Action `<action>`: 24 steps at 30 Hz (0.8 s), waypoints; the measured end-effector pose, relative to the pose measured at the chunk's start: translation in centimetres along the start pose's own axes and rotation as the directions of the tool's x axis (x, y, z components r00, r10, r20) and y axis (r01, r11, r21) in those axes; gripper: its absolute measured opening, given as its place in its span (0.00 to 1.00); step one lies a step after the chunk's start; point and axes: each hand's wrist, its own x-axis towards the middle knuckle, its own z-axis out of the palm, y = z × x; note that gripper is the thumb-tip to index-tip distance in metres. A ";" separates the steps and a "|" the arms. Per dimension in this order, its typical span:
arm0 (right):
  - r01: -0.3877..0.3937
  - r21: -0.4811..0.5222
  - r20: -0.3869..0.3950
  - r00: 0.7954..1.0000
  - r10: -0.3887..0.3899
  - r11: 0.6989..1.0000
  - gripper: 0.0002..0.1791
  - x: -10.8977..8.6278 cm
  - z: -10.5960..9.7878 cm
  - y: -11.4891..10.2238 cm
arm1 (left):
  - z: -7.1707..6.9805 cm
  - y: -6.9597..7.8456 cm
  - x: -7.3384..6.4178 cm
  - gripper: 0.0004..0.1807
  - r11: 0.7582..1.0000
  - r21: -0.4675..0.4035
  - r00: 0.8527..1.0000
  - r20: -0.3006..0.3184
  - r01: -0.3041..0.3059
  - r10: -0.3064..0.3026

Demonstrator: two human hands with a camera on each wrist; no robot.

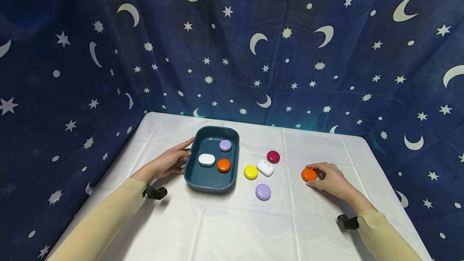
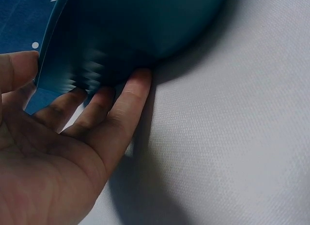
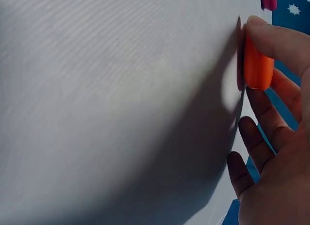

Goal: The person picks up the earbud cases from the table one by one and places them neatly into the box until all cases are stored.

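Observation:
My right hand [image 1: 331, 180] pinches a glossy orange disc [image 1: 308, 175] between thumb and fingers at the right of the table. In the right wrist view the disc [image 3: 257, 63] shows edge-on, beside its shadow on the cloth. My left hand [image 1: 170, 162] touches the left outer wall of a dark blue tray [image 1: 210, 188], its fingers [image 2: 131, 97] fairly straight against that wall. Inside the tray lie a lilac disc [image 1: 225, 145], a white oblong case [image 1: 206, 160] and another orange disc [image 1: 223, 165].
Between tray and right hand lie a yellow disc [image 1: 251, 172], a white earbud case [image 1: 265, 168], a dark red disc [image 1: 273, 156] and a lilac disc [image 1: 263, 192]. A white cloth [image 1: 246, 228] covers the table. Behind it hangs a blue star-and-moon curtain [image 1: 232, 43].

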 end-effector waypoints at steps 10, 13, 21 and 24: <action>0.087 0.074 -0.021 0.996 -0.086 0.993 0.33 1.5 -0.4 -2.5 | 0.1 0.1 -0.1 0.35 1.000 0.011 1.000 -0.013 0.000 0.000; 0.112 0.088 -0.020 0.994 -0.111 0.990 0.33 2.1 -0.4 -3.7 | 0.1 0.1 -0.1 0.35 1.000 0.011 1.000 -0.017 0.002 -0.002; 0.151 0.121 -0.019 0.988 -0.150 0.981 0.32 3.4 -0.2 -6.9 | 0.1 0.0 0.0 0.35 1.000 0.014 1.000 -0.025 0.002 -0.002; 0.167 0.131 -0.021 0.986 -0.166 0.977 0.31 3.9 -0.2 -8.1 | 0.1 0.0 -0.1 0.35 1.000 0.016 1.000 -0.023 -0.001 0.001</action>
